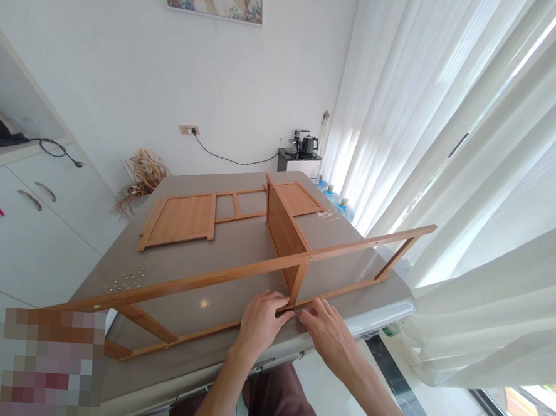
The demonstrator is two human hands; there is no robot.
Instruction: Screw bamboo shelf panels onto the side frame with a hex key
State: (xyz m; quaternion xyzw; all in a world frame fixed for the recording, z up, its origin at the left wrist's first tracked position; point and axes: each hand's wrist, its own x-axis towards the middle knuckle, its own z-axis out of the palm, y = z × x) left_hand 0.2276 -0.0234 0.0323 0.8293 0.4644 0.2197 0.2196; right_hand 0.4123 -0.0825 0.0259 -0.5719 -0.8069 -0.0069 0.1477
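Note:
A ladder-like wooden side frame [236,274] stands on its long edge along the near side of the table. Joined to its middle is a wooden shelf panel [284,227] that reaches toward the back. My left hand [262,320] is closed round the frame's lower rail, by the crosspiece where the panel meets it. Close on its right, my right hand [325,327] pinches at the same joint with thumb and forefinger. A thin bit of metal shows between the two hands, too small to name.
Another wooden frame with panels [178,221] lies flat on the grey table [238,243]. Small hardware pieces [127,278] are scattered at left, and white bits [327,215] at far right. A blurred patch covers the lower left. Curtains [485,214] hang at right.

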